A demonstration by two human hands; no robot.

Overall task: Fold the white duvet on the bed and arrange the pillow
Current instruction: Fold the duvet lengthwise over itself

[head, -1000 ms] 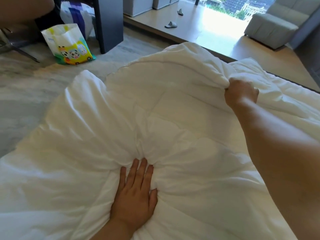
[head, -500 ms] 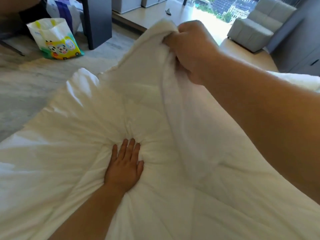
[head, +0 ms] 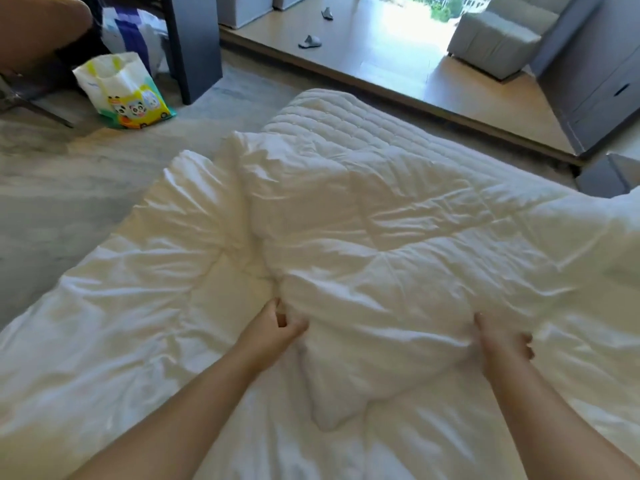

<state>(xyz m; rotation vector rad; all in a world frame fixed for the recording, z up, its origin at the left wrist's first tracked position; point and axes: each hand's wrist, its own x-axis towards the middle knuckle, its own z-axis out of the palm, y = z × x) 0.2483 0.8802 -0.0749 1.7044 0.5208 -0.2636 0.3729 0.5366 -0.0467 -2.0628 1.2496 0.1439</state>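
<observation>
**White duvet half folded, both hands on the flap**

White duvet covers the bed, one flap folded toward the near side. Left hand pinches the flap's left edge; right hand grips its right edge, fingers closed on cloth. I judge the next move is pulling it flat and square. No pillow is clearly seen.

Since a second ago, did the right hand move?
Yes. The right hand came back from the far duvet edge toward the person, level with the left hand.

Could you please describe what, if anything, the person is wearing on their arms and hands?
Nothing shows on either: the left hand and right hand are bare, without gloves, rings, watch or bracelet, and both forearms are uncovered to the frame edge, with no sleeve in view.
</observation>
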